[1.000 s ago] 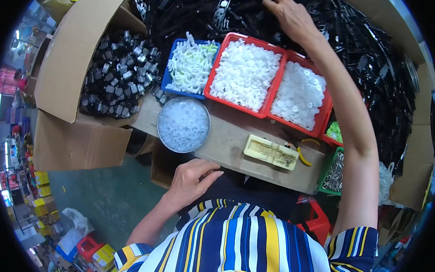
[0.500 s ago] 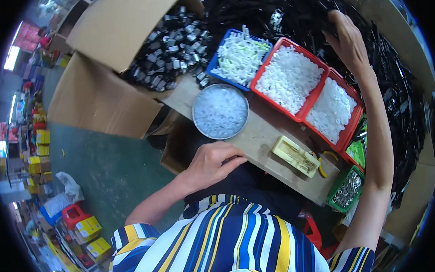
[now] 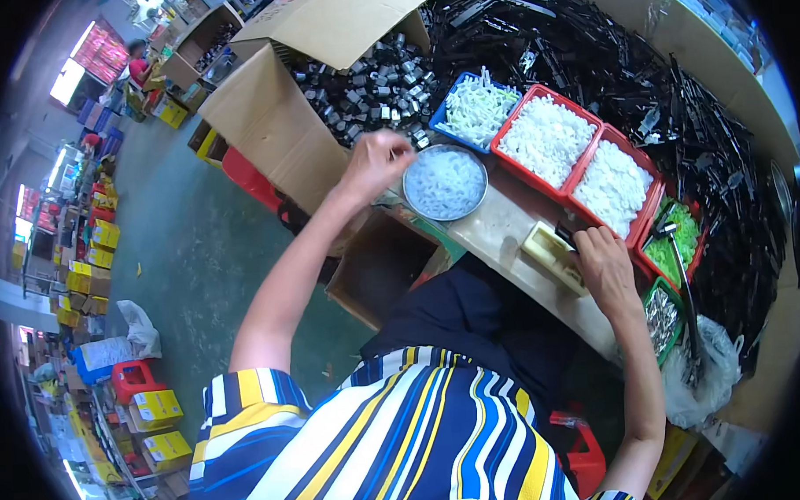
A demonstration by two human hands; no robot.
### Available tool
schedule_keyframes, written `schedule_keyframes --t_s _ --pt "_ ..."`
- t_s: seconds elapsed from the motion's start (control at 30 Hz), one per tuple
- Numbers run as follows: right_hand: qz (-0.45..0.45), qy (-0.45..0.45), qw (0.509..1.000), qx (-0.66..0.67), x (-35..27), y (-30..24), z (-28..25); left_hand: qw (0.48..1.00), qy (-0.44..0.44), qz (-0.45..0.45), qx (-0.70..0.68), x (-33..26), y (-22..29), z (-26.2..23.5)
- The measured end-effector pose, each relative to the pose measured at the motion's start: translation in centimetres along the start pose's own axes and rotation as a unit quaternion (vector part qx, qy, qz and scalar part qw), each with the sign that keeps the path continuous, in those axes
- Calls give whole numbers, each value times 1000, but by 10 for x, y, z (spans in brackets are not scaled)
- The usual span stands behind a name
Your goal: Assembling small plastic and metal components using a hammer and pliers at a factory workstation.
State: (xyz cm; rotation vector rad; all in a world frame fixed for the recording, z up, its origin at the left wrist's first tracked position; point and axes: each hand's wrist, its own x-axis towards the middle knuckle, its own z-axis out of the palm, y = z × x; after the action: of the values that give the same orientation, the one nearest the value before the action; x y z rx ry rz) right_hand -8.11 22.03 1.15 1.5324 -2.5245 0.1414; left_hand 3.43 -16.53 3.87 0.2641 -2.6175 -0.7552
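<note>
A heap of long, glossy black plastic strips (image 3: 641, 74) fills the view from twelve to three o'clock. At eleven o'clock an open corrugated cardboard box (image 3: 263, 122) holds small, blocky black parts (image 3: 367, 75). Across the centre runs a bare wooden board (image 3: 496, 233); along its far edge sit two red plastic trays (image 3: 582, 155) of white granular pieces and a blue tray (image 3: 474, 111) of pale pronged parts. On the board's ten o'clock end stands a round, shallow metal dish (image 3: 445, 181) of translucent white bits. A cream rectangular block (image 3: 550, 255) lies at the board's near edge.

The left hand (image 3: 375, 163) reaches out on a fully stretched arm, fingers curled at the dish's nine o'clock rim; whether they pinch anything cannot be told. The right hand (image 3: 605, 267) rests palm-down at the block's three o'clock side, fingers bent, fingertips at a small dark piece (image 3: 565, 235); its hold cannot be made out.
</note>
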Motion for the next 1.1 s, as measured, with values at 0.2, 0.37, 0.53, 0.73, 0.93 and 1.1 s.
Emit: schedule_keyframes --t_s 0.2,0.37,0.53,0.73,0.93,1.1 --pt "17 11 1000 17 -8 -9 6 983 112 56 133 63 -40 -25" --pt "26 -10 999 21 0 -8 11 927 264 101 246 104 -67 -34" --pt "33 22 999 -10 1 -7 19 940 199 -96 261 126 -83 -27" --pt "6 15 999 30 2 -25 4 897 192 -50 394 125 -107 -40" --pt "-3 7 998 58 0 -29 11 898 171 -13 405 135 -113 -39" --pt "-35 12 998 42 5 -31 9 900 248 -21 357 123 -120 -45"
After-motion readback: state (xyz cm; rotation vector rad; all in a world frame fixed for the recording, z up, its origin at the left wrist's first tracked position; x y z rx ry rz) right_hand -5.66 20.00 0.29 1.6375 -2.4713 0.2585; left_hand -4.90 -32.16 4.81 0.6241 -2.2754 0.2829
